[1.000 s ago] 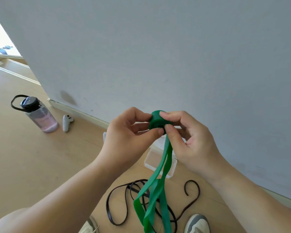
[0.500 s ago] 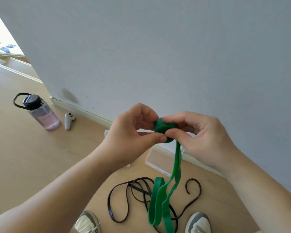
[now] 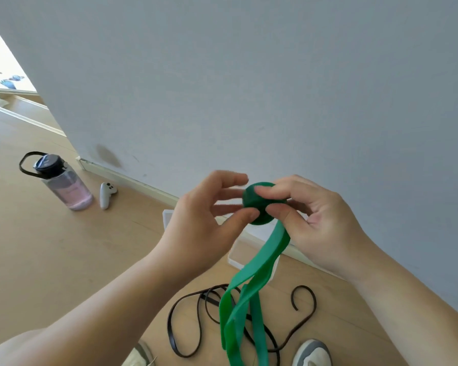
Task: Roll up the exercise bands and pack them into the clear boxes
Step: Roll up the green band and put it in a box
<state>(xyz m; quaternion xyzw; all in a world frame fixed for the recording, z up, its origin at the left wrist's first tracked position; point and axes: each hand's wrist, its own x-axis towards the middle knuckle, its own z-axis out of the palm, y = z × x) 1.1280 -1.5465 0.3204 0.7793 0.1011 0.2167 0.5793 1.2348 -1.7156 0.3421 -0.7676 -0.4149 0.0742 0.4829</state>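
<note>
In the middle of the frame my left hand (image 3: 204, 223) and my right hand (image 3: 315, 217) both pinch the rolled part of the green band (image 3: 259, 204). Its loose tail hangs toward the lower centre. I think each turn must be tight, with the edges aligned. The clear box (image 3: 237, 257) lies just below.

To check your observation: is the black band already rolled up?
No, the black band lies in loose loops on the floor, unrolled.
</note>
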